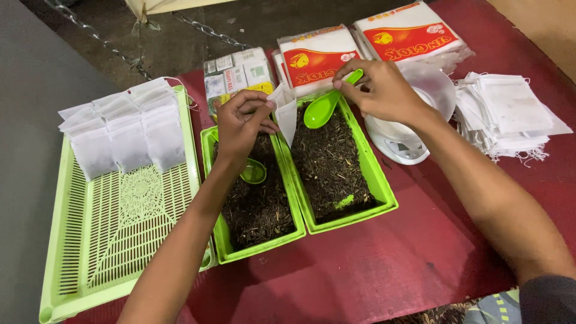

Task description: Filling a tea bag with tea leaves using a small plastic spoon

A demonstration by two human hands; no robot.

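Note:
My left hand [240, 123] pinches a small white paper pouch [285, 113] open above the two green trays. My right hand [384, 90] grips the handle of a green plastic spoon [323, 105], whose bowl hangs just right of the pouch, over the right tray [384, 191] of dark dried leaves. A second green spoon [253, 171] lies on the leaves in the left tray [225, 246].
A light green slatted tray [120, 240] on the left carries rows of filled white pouches [123, 129]. White and red packets [360, 45] lie at the back, a white scale with a clear bowl [414, 126] and a pile of flat pouches [510, 114] on the right, all on a red table.

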